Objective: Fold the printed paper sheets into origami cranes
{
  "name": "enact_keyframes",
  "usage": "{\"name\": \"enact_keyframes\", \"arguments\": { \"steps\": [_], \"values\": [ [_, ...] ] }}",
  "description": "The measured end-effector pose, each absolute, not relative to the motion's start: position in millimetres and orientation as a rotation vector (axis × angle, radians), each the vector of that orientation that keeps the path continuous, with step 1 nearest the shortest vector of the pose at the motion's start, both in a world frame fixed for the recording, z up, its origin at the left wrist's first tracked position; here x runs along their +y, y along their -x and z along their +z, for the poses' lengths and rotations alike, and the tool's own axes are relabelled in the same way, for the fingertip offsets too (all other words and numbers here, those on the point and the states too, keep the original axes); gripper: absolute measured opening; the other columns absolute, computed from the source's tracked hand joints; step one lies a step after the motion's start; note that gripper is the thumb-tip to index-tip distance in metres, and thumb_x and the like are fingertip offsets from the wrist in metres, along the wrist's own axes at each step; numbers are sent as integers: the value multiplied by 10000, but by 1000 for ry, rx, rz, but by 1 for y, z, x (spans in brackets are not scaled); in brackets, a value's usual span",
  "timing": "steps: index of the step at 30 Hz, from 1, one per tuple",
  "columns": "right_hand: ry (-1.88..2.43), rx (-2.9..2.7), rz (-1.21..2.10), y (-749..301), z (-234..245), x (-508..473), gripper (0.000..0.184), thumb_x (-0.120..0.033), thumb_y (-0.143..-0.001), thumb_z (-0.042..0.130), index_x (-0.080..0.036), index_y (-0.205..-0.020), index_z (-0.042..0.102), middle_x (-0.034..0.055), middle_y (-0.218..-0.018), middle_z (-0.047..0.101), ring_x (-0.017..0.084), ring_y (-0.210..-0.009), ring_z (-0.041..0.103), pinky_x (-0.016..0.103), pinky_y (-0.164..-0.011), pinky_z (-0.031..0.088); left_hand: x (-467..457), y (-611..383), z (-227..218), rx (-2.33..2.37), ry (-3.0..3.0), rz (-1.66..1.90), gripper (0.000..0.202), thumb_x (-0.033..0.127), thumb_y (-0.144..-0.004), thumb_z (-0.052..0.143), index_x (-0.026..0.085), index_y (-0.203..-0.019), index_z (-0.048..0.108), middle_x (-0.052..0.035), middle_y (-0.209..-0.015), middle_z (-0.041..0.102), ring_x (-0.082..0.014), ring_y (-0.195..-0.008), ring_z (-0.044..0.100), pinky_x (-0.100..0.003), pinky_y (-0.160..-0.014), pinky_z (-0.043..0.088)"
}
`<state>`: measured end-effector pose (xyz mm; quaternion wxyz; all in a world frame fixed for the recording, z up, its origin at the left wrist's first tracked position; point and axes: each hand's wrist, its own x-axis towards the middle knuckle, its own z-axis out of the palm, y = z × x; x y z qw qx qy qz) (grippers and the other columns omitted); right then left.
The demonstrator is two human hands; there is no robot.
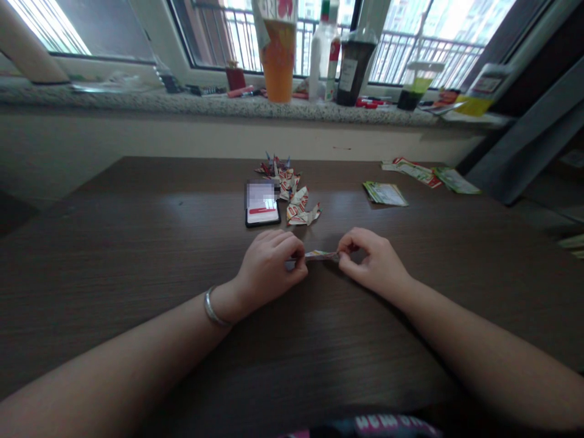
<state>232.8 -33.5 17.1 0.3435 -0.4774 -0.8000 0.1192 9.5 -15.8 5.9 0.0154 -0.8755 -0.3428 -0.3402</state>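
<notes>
A narrow folded strip of printed paper (322, 255) stretches level between my two hands, low over the dark table. Its left end is pinched by my left hand (276, 261), which wears a silver bangle at the wrist. Thumb and forefinger of my right hand (371, 258) close on the other end. Just beyond lie folded paper figures (301, 208) with red and cream print, in a row that runs back to darker, spiky ones (276, 164). Beside them on the left rests a phone (262, 204) with its screen lit and partly blurred.
A stack of printed cards or papers (385, 193) lies at the back right of the table (137, 274), with more printed packets (417, 172) behind it. On the stone windowsill (196, 106) stand a tall orange drink cup (279, 61), bottles (354, 67) and pens.
</notes>
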Motion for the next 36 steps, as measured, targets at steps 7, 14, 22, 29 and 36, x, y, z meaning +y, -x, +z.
{"name": "enact_keyframes", "arguments": {
  "steps": [7,14,22,29,36],
  "values": [
    [1062,-2095,232,-239,5,-25,103,-171,-802,585,-189,-903,600,49,-877,652,178,-822,579,310,-757,461,-11,-7,1,-1054,2752,-1108,70,126,-743,538,182,-735,497,-5,-703,564,-145,-671,515,-286,-667,419],
    [975,-2226,156,-229,8,-28,75,-216,-869,583,-197,-832,645,28,-802,677,169,-800,586,304,-754,461,-13,-9,7,-998,2794,-1022,65,132,-743,539,183,-783,529,-22,-762,609,-162,-727,542,-305,-707,420],
    [836,-2335,0,-221,9,-30,134,-265,-908,561,-201,-929,677,35,-855,700,170,-802,580,301,-749,468,-13,-14,9,-832,2769,-941,43,158,-784,519,182,-768,552,-10,-751,639,-150,-699,555,-309,-732,422],
    [875,-2336,68,-225,9,-31,150,-270,-915,546,-203,-865,671,32,-842,700,163,-792,589,298,-735,463,-11,-10,9,-793,2742,-850,69,181,-813,511,193,-773,567,-2,-737,638,-150,-689,529,-314,-743,407],
    [983,-2251,118,-233,2,-24,144,-277,-905,558,-204,-824,652,35,-827,695,164,-798,604,298,-744,463,-2,2,6,-843,2699,-787,49,163,-786,540,194,-758,563,-4,-732,626,-158,-706,534,-307,-742,403]
  ]
}}
